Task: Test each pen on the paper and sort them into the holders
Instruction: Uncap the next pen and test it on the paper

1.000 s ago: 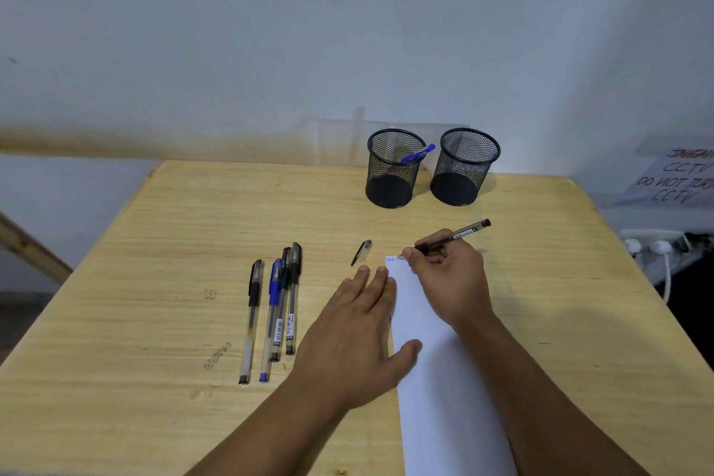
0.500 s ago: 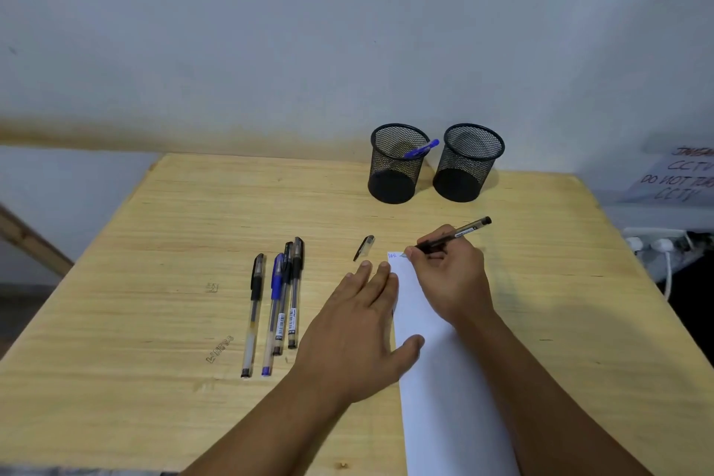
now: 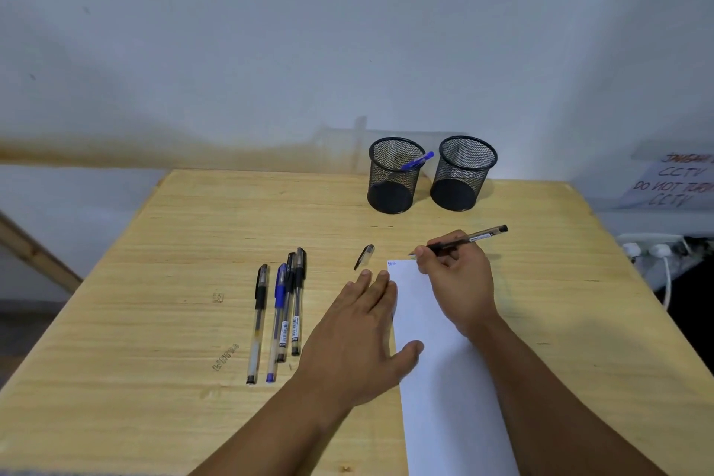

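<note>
My right hand (image 3: 458, 282) grips a black pen (image 3: 475, 238), its tip at the top edge of a long white paper strip (image 3: 444, 379) that bears small blue marks at its top left corner. My left hand (image 3: 363, 336) lies flat with fingers spread, thumb pressing the paper's left edge. A loose black pen cap (image 3: 364, 256) rests just beyond my left fingers. Several capped pens (image 3: 280, 315), black and blue, lie side by side to the left. Two black mesh holders stand at the back: the left holder (image 3: 394, 176) contains a blue pen (image 3: 417, 160), the right holder (image 3: 461, 174) looks empty.
The wooden table (image 3: 154, 282) ends near a pale wall behind the holders. To the right, off the table, are a handwritten CCTV notice (image 3: 676, 182) and a power strip with white plugs (image 3: 653, 249). A wooden beam (image 3: 34, 255) slants at far left.
My right hand has raised the pen tip slightly off the writing spot at the paper's top. The camera view shifted a little; my left hand stays on the paper.
</note>
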A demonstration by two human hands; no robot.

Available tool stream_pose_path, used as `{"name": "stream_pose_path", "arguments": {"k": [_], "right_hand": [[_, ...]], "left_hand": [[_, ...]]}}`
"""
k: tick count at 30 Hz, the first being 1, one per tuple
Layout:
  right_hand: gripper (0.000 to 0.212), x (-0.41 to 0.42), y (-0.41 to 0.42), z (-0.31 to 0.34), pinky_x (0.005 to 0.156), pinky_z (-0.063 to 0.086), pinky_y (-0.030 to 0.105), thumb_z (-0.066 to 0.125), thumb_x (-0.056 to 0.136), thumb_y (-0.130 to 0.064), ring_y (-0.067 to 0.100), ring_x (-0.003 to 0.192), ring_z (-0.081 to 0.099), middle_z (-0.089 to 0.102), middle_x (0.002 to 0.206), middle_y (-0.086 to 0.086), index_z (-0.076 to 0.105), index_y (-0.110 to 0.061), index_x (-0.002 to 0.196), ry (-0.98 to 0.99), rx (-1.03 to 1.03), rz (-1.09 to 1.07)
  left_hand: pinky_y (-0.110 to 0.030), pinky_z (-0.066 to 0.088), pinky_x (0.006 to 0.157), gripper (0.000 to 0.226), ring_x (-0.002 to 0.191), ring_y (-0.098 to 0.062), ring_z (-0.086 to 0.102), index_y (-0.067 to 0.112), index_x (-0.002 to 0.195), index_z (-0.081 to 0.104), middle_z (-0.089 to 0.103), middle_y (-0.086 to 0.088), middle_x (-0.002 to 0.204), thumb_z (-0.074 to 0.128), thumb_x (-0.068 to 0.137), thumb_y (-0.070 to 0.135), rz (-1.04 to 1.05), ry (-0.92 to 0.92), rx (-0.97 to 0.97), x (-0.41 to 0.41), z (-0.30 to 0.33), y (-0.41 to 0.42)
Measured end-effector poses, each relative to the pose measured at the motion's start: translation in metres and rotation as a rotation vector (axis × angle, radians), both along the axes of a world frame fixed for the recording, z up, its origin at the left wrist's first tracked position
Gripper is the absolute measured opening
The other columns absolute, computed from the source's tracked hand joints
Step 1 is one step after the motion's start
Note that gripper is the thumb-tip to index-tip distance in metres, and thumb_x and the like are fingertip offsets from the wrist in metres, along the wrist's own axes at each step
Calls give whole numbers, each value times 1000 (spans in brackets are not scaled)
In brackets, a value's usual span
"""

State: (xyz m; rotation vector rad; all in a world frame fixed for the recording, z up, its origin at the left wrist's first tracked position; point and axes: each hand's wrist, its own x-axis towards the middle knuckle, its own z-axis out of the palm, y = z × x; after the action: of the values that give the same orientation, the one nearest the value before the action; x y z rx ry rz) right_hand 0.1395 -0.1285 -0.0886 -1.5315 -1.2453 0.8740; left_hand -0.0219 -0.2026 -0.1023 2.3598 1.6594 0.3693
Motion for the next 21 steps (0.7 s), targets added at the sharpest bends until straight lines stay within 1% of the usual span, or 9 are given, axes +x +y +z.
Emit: {"name": "stream_pose_path", "arguments": {"k": [5, 9, 11, 13, 14, 16, 18, 19, 21], "right_hand": [[4, 14, 8, 11, 74, 56, 30, 70, 88, -6, 21, 75, 66, 72, 78, 9, 68, -3, 91, 334, -75, 15], [4, 27, 9, 18, 78, 56, 31, 70, 87, -4, 20, 75, 68, 72, 79, 10, 67, -7, 89, 392, -76, 23], [5, 31, 2, 21, 81, 57, 32, 69, 88, -3, 19, 78, 69, 72, 80, 9, 66, -6, 92, 430, -67, 19], [6, 34, -9, 24, 84, 56, 33, 67, 89, -1, 21, 80, 68, 71, 81, 11, 64, -4, 93, 470, -61, 31], [6, 36, -15, 25, 85, 55, 35, 66, 89, 0, 23, 81, 67, 70, 82, 13, 64, -4, 93, 481, -59, 38], [6, 40, -26, 25, 87, 54, 39, 66, 89, 1, 26, 82, 66, 70, 83, 16, 64, -5, 91, 481, -59, 45], [8, 43, -36, 24, 86, 54, 41, 66, 89, 1, 26, 81, 65, 71, 82, 17, 64, -6, 90, 466, -57, 62], [9, 45, -41, 23, 85, 54, 40, 67, 88, 1, 26, 80, 66, 72, 81, 17, 65, -7, 88, 457, -55, 72], [10, 47, -48, 21, 83, 55, 39, 68, 87, 0, 26, 78, 66, 73, 81, 16, 67, -10, 86, 445, -51, 80]], "left_hand": [[-32, 3, 124, 88, 152, -14, -4, 19, 157, 11, 7, 3, 166, 34, 89, 70, -6, 5, -6, -1, 0, 1], [-30, 2, 122, 86, 152, -14, -3, 18, 157, 12, 8, 3, 166, 36, 90, 68, -4, -1, -35, -1, 2, 1], [-28, 7, 121, 80, 152, -14, 2, 20, 155, 22, 15, 8, 164, 40, 91, 64, -13, -79, -54, -2, 8, 1], [-22, 19, 114, 60, 149, -11, 18, 24, 143, 42, 32, 19, 153, 48, 92, 56, -17, -229, -83, -4, 19, 0], [-21, 28, 107, 48, 142, -6, 31, 25, 134, 49, 43, 22, 143, 52, 93, 50, -2, -305, -100, -5, 27, -1], [-26, 43, 94, 31, 116, 0, 50, 25, 119, 57, 59, 16, 124, 58, 92, 40, 49, -398, -98, -9, 37, 2], [-28, 48, 91, 35, 107, -3, 56, 26, 124, 60, 63, 13, 120, 59, 91, 38, 117, -375, -94, -15, 42, 14], [-26, 48, 90, 39, 106, -4, 58, 28, 129, 61, 64, 13, 119, 60, 91, 38, 145, -372, -88, -18, 42, 23], [-21, 44, 81, 38, 93, -5, 60, 29, 131, 62, 65, 14, 106, 62, 93, 33, 185, -385, -51, -21, 42, 45]]}}
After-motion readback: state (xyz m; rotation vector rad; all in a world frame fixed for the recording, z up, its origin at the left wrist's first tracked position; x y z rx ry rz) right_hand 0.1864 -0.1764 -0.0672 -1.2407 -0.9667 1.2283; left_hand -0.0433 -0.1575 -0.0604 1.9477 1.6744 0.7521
